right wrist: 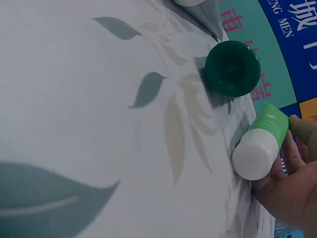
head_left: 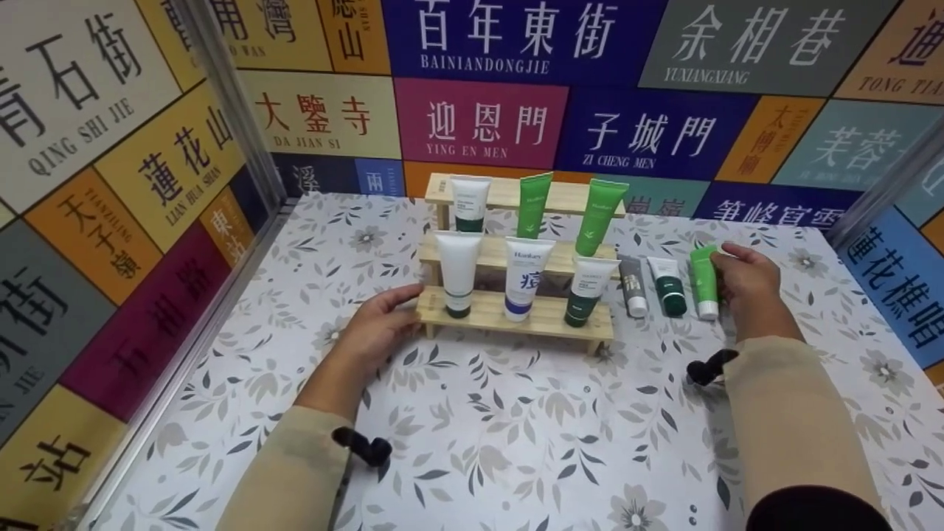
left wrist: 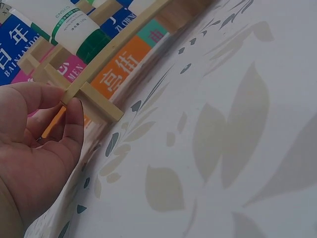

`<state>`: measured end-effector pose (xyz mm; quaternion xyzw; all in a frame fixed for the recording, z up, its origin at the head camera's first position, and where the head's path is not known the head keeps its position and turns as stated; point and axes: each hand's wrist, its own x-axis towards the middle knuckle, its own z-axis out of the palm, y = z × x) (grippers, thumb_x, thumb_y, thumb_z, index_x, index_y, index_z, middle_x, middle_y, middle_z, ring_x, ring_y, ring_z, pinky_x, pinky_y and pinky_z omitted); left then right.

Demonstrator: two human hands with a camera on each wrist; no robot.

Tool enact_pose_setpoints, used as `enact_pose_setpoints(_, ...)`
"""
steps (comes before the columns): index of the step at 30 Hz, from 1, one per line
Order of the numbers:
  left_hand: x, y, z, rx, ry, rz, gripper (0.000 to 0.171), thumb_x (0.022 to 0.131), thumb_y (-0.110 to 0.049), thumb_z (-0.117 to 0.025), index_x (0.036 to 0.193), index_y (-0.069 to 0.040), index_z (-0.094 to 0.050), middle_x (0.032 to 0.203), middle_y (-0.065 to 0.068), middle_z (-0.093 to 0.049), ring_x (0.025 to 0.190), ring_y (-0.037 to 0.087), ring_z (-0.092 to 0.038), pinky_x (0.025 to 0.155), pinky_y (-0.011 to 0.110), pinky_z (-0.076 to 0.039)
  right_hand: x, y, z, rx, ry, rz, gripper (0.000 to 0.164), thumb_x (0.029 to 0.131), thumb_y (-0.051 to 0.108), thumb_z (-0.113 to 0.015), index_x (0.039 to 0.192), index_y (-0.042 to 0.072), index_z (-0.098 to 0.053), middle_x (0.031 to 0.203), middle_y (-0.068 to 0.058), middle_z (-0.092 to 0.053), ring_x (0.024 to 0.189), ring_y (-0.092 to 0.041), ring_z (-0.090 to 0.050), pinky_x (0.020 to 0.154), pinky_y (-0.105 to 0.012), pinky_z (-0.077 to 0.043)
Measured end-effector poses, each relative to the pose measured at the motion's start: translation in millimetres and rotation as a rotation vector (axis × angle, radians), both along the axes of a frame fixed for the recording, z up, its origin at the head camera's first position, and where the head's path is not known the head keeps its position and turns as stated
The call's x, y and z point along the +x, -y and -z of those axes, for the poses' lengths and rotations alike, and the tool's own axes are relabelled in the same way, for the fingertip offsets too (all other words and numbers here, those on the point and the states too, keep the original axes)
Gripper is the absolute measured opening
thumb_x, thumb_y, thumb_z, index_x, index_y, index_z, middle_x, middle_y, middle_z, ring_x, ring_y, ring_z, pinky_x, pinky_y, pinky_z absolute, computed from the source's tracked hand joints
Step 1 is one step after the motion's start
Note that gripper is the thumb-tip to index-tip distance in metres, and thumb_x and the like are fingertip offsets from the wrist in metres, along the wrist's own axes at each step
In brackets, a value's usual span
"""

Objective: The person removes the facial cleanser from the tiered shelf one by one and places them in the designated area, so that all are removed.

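Observation:
My left hand (head_left: 377,328) pinches the front left corner of a tiered wooden rack (head_left: 516,324); thumb and fingertips meet on the slat's end in the left wrist view. On its lowest step stand a plain white tube (head_left: 459,269), a white tube with a blue band (head_left: 529,273) and a white tube with a dark green base (head_left: 592,287). At the right, my right hand (head_left: 752,280) holds a green tube (head_left: 704,276) by its edge. The white cap (right wrist: 255,154) of this tube faces the right wrist camera.
Left of the held tube lie a white tube with a dark green cap (head_left: 667,287) and a grey tube (head_left: 633,287). Higher on the rack stand another white tube (head_left: 470,200) and two green tubes (head_left: 603,214). Panels with large lettering (head_left: 479,125) border the flower-patterned tabletop (head_left: 501,428).

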<state>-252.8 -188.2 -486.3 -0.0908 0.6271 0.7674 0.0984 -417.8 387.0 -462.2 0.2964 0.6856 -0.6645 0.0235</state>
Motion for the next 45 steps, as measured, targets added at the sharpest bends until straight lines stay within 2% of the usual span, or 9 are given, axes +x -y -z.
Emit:
enact_pose_setpoints(3,-0.8,0,0.3,0.001,-0.007,0.009,0.052,0.098,-0.002,-0.066,0.148,-0.015,-0.061,0.149,0.012,-0.065,0.127,0.024,-0.07,0.111,0.035,-0.056,-0.3,-1,1.4,-0.009,0.007,0.019,0.058,0.1,0.02,-0.075,0.154,0.026,-0.058,0.08,0.014,-0.073,0.076,-0.007,-0.068,0.065,-0.026,-0.056)
enact_pose_setpoints(5,-1.4,0,0.8,0.003,-0.013,0.006,0.053,0.097,-0.001,-0.066,0.148,-0.014,-0.061,0.147,0.013,-0.065,0.125,0.024,-0.071,0.109,0.034,-0.057,-0.2,0,1.0,0.0,0.012,0.017,0.057,0.101,0.019,-0.074,0.155,0.025,-0.057,0.076,0.012,-0.073,0.075,-0.007,-0.069,0.066,-0.025,-0.057)
enact_pose_setpoints(10,-1.9,0,2.2,0.014,-0.041,0.0,0.053,0.097,0.002,-0.065,0.149,-0.01,-0.06,0.148,0.016,-0.064,0.118,0.021,-0.073,0.1,0.027,-0.059,3.9,3,-3.1,0.039,0.021,0.001,0.054,0.101,0.02,-0.073,0.153,0.026,-0.058,0.079,0.013,-0.07,0.08,-0.007,-0.067,0.07,-0.025,-0.057)
enact_pose_setpoints(14,-1.8,0,3.2,0.028,-0.055,-0.002,0.053,0.098,0.004,-0.062,0.151,-0.006,-0.058,0.151,0.019,-0.061,0.116,0.019,-0.073,0.096,0.023,-0.059,7.9,4,-5.7,-0.01,-0.011,0.012,0.044,0.101,0.016,-0.072,0.143,0.024,-0.062,0.079,0.01,-0.072,0.079,-0.008,-0.069,0.069,-0.025,-0.058)
enact_pose_setpoints(20,-2.7,1,3.9,0.02,-0.032,-0.006,0.053,0.098,0.002,-0.065,0.15,-0.009,-0.06,0.151,0.017,-0.062,0.119,0.019,-0.073,0.097,0.024,-0.059,12.5,2,-6.8,0.005,0.019,-0.005,0.049,0.104,0.021,-0.07,0.151,0.028,-0.058,0.099,0.015,-0.074,0.093,-0.007,-0.068,0.075,-0.025,-0.057)
enact_pose_setpoints(25,-3.0,1,4.1,0.014,-0.039,-0.001,0.053,0.098,0.002,-0.065,0.15,-0.008,-0.06,0.151,0.017,-0.062,0.118,0.019,-0.073,0.095,0.024,-0.059,15.4,0,-8.0,0.013,0.035,-0.026,0.058,0.104,0.023,-0.069,0.159,0.03,-0.052,0.121,0.011,-0.066,0.108,-0.007,-0.066,0.083,-0.023,-0.058)
enact_pose_setpoints(35,-2.8,2,2.9,0.016,-0.041,-0.004,0.052,0.098,0.001,-0.067,0.149,-0.009,-0.06,0.15,0.017,-0.063,0.118,0.02,-0.073,0.097,0.024,-0.06,21.2,-3,-12.2,0.038,0.039,-0.06,0.058,0.105,0.03,-0.068,0.159,0.033,-0.05,0.122,0.013,-0.061,0.117,-0.007,-0.062,0.088,-0.024,-0.059)
enact_pose_setpoints(40,-2.3,1,2.3,0.001,-0.031,0.001,0.052,0.098,-0.001,-0.067,0.149,-0.011,-0.061,0.149,0.015,-0.064,0.117,0.019,-0.072,0.096,0.024,-0.059,23.9,2,-16.3,0.054,-0.028,-0.058,0.047,0.104,0.033,-0.07,0.149,0.034,-0.058,0.119,0.017,-0.062,0.12,-0.009,-0.062,0.093,-0.026,-0.058)
enact_pose_setpoints(45,-1.1,1,1.1,-0.026,-0.018,0.007,0.052,0.098,-0.003,-0.068,0.148,-0.014,-0.062,0.147,0.012,-0.066,0.117,0.019,-0.072,0.096,0.024,-0.057,29.8,12,-22.8,0.004,-0.105,-0.038,0.036,0.102,0.031,-0.072,0.137,0.032,-0.062,0.121,0.015,-0.067,0.119,-0.01,-0.065,0.092,-0.026,-0.058)
